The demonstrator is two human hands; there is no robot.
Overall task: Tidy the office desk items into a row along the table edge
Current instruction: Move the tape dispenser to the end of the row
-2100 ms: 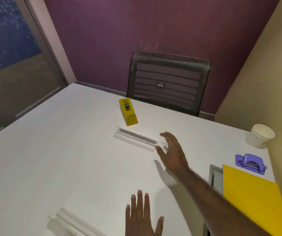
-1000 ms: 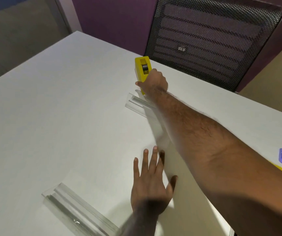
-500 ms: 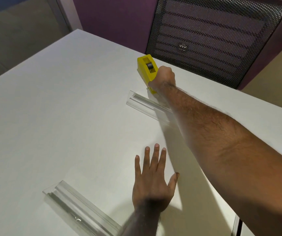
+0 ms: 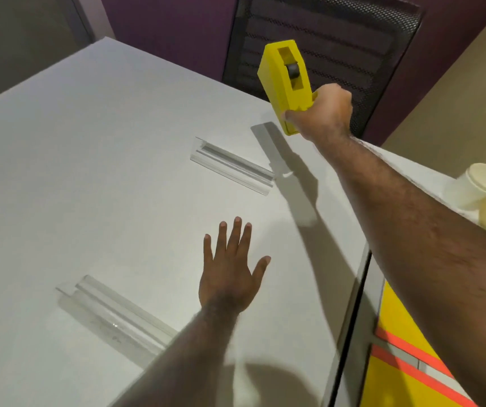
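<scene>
My right hand (image 4: 322, 113) grips the near end of a yellow tape dispenser (image 4: 285, 80) and holds it in the air above the far part of the white table (image 4: 89, 171). Its shadow falls on the tabletop below. My left hand (image 4: 231, 271) lies flat on the table with fingers spread, holding nothing. A clear acrylic holder (image 4: 231, 165) lies beyond my left hand. A second clear acrylic holder (image 4: 115, 314) lies at the near left, beside my left forearm.
A black mesh chair (image 4: 324, 39) stands behind the table's far edge. A white paper cup (image 4: 481, 183) sits at the right. A yellow folder (image 4: 406, 362) with orange stripes lies at the near right, past a dark seam in the tabletop.
My right hand has lifted the yellow tape dispenser off the table and raised it to the right. My left hand has stayed flat on the table.
</scene>
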